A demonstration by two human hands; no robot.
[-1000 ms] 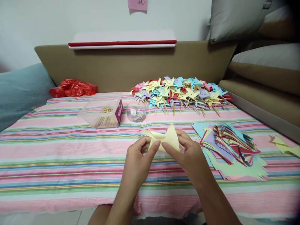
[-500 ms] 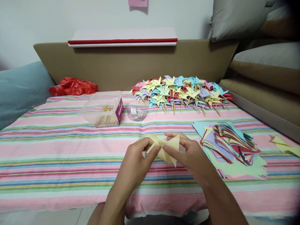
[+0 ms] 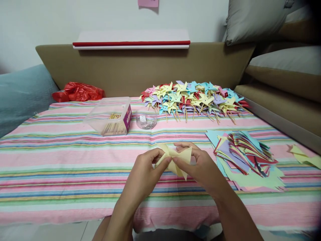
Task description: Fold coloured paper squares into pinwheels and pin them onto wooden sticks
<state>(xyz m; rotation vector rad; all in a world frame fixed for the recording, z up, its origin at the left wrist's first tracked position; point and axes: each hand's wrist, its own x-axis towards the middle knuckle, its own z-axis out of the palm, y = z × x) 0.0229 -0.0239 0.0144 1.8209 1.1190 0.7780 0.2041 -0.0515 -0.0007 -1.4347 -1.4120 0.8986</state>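
A pale yellow paper pinwheel (image 3: pixel 185 155), its corners folded inward, is held just above the striped cloth. My left hand (image 3: pixel 147 167) pinches it from the left, with the thumb pressed at the centre. From the right, my right hand (image 3: pixel 198 164) grips it, thumb at the centre beside the left thumb and fingers behind the paper. No stick shows on this pinwheel, and what lies under the thumbs is hidden. To the right of my right hand is a pile of coloured paper sheets (image 3: pixel 265 182) with cut strips on top and a dark tool among them.
Finished pinwheels on sticks (image 3: pixel 193 97) are heaped at the back. A clear plastic box (image 3: pixel 100 115) of wooden sticks stands left of a small clear container (image 3: pixel 150 120) holding metal bits. A red plastic bag (image 3: pixel 80 92) lies back left; yellow paper pieces (image 3: pixel 304 155) lie far right.
The right thumb and fingers have shifted slightly left on the pinwheel. Both hands keep hold of it; the other things stay in place.
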